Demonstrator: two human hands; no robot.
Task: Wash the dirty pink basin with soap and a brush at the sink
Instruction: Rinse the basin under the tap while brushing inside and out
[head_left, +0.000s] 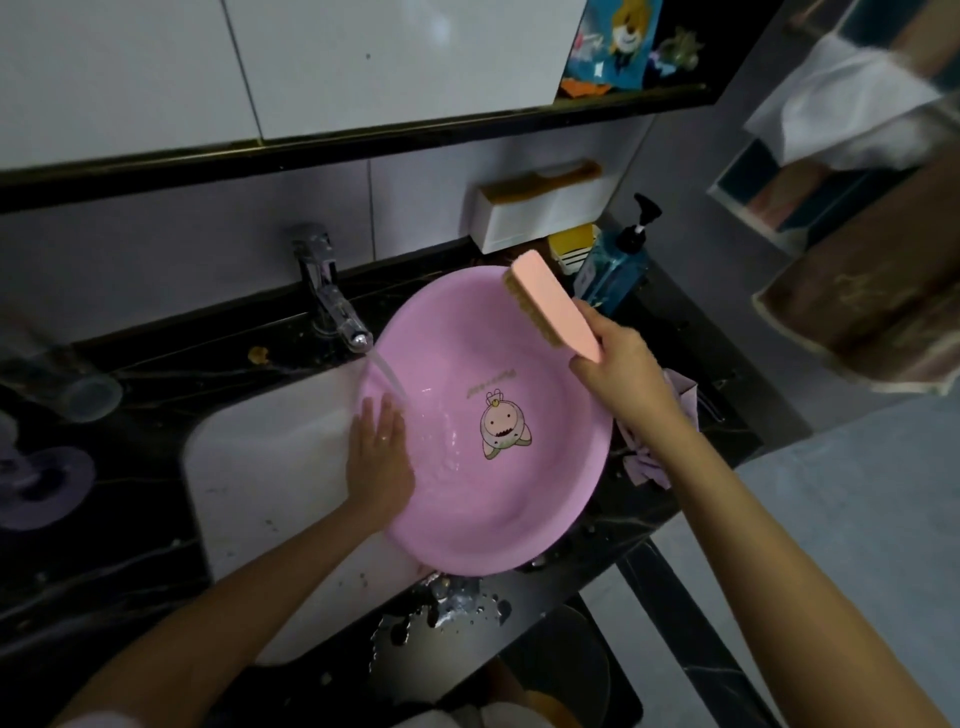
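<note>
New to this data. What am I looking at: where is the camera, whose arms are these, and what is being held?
There is no robot here. One wide-angle camera is worn on a person's head and looks down, so the two bare arms are the wearer's own. The left hand lies flat, fingers straight, on the left side of the pink basin, which sits across the white sink. Water runs from the tap into the basin. The right hand grips a pink-backed brush, raised above the basin's far rim. On the dark counter behind stands a blue pump bottle, probably the soap.
</note>
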